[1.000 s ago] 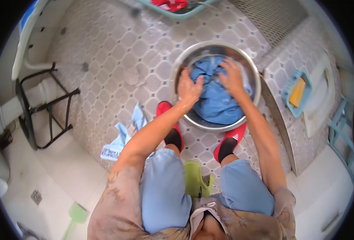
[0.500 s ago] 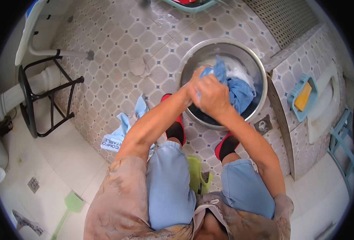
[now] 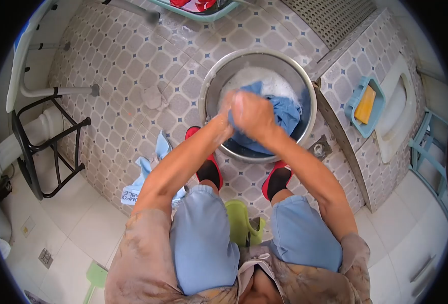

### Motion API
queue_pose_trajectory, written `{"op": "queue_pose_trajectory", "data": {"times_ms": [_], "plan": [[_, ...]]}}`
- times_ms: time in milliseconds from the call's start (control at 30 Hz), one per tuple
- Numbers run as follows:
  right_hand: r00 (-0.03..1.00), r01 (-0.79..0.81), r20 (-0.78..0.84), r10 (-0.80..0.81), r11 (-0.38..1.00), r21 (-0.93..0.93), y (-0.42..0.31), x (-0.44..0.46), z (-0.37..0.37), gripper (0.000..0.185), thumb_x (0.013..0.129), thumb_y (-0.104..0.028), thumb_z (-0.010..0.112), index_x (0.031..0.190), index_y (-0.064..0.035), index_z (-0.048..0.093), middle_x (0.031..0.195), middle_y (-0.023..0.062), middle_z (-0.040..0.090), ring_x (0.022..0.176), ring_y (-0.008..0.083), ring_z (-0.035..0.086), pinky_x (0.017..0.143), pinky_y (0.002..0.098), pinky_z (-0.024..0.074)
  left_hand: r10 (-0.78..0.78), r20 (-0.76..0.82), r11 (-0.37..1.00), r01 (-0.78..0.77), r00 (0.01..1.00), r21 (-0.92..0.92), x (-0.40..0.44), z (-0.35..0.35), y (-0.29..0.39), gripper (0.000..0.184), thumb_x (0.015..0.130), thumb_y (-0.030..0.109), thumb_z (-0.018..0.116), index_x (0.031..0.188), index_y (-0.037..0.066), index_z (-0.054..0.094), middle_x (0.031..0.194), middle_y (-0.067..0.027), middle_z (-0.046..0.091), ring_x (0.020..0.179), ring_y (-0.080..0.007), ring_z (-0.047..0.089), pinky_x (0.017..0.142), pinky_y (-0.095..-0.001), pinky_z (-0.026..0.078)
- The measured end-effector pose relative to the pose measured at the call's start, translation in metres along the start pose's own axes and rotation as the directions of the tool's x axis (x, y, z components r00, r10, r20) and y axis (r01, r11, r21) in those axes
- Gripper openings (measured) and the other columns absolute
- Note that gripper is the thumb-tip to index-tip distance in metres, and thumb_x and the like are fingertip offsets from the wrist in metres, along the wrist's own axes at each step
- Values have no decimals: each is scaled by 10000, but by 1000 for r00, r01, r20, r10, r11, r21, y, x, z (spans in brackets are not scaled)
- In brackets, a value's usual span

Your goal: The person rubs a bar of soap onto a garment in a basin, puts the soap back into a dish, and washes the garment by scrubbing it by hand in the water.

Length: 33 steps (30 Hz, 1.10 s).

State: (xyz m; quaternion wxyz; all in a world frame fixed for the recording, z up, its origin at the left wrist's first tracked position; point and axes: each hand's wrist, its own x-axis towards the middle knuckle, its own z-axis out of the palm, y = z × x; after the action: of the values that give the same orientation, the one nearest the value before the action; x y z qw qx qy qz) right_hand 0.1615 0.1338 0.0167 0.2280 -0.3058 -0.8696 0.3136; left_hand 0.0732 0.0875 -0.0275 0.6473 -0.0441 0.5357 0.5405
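Note:
A metal basin [image 3: 311, 96] stands on the tiled floor in front of my feet, with white suds [image 3: 264, 77] in it. Wet blue cloth [image 3: 286, 115] lies bunched in the basin, and part of it runs up into my hands. My left hand [image 3: 226, 112] is closed at the near left of the basin, pressed against the other hand. My right hand [image 3: 255, 115] is closed on the blue cloth too, its fingers slightly blurred. The stretch of cloth between my palms is mostly hidden.
Right of the basin, a yellow soap bar [image 3: 365, 105] sits in a light blue dish [image 3: 377, 112] on a tiled ledge. A black-framed stool [image 3: 56, 152] lies at left. Light blue cloth [image 3: 144, 169] and a greyish rag [image 3: 154, 98] rest on the floor. A teal tub [image 3: 211, 16] holds red items.
The view has shifted, so the basin appears further left and more of the teal tub shows. My two hands stay together on the blue cloth, having moved slightly over the basin.

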Motion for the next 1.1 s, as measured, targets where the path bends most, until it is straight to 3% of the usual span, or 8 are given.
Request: {"op": "queue_pose_trajectory", "data": {"times_ms": [200, 333, 400, 567, 700, 800, 900, 1100], "plan": [[927, -366, -158, 340, 913, -182, 94, 14, 12, 161, 912, -208, 522, 862, -80, 605, 738, 156, 602, 722, 375, 600, 660, 475, 496, -242, -227, 964, 209, 943, -163, -5, 32, 41, 345, 954, 287, 473, 1115, 12, 607, 1062, -106, 662, 955, -237, 658, 866, -387, 522], [932, -317, -227, 284, 940, -125, 96, -2, -7, 203, 882, -243, 603, 969, -60, 607, 1022, 174, 603, 946, 385, 540, 862, 454, 454, 238, 44, 971, -237, 970, -18, 15, -6, 33, 362, 907, 246, 510, 1164, 7, 597, 1027, -121, 655, 947, -260, 634, 850, -385, 501], [985, -157, -125, 118, 912, -378, 74, -6, -6, 298, 842, -227, 634, 1087, -59, 608, 1213, 170, 524, 1070, 384, 492, 902, 451, 440, 710, 430, -105, -519, 558, 848, 20, -17, 14, 484, 850, 198, 582, 1298, 33, 501, 1194, -178, 562, 1088, -339, 540, 889, -416, 479], [947, -133, 182, 264, 839, -528, 81, -24, 22, 394, 790, -216, 674, 1137, -46, 594, 1317, 201, 446, 1182, 401, 420, 972, 465, 420, 381, 540, -409, -388, 750, 826, 35, -18, -7, 616, 800, 175, 672, 1365, 95, 438, 1293, -192, 436, 1157, -432, 443, 979, -480, 430], [957, -176, 139, 254, 890, -420, 107, -15, 18, 374, 792, -218, 680, 1122, -60, 604, 1344, 187, 432, 1194, 401, 404, 942, 450, 443, 430, 540, -367, -407, 723, 837, 38, -17, 0, 648, 778, 161, 686, 1368, 77, 433, 1282, -213, 456, 1171, -423, 444, 982, -453, 435], [972, -185, 69, 226, 910, -372, 122, -23, 11, 324, 788, -220, 693, 1051, -39, 635, 1225, 167, 544, 1105, 368, 503, 896, 423, 474, 655, 439, 2, -583, 615, 813, 33, -26, -13, 664, 779, 150, 702, 1372, 45, 420, 1265, -212, 497, 1175, -371, 478, 995, -423, 427], [889, -453, 48, 455, 860, 236, 118, -11, -6, 164, 806, -149, 653, 927, -45, 689, 923, 125, 680, 889, 286, 658, 858, 366, 500, 369, -285, 899, -261, 885, 353, 25, -27, -25, 572, 819, 262, 719, 1290, 21, 502, 1195, -116, 590, 1085, -264, 572, 981, -384, 419], [962, -235, 214, 171, 916, 325, -3, -1, -26, 133, 827, -155, 634, 927, -85, 689, 877, 144, 666, 883, 294, 659, 770, 369, 523, -222, 193, 956, 253, 956, -150, 14, -13, 29, 481, 853, 454, 646, 1203, 128, 590, 1172, -72, 609, 1056, -247, 589, 883, -423, 496]]}}
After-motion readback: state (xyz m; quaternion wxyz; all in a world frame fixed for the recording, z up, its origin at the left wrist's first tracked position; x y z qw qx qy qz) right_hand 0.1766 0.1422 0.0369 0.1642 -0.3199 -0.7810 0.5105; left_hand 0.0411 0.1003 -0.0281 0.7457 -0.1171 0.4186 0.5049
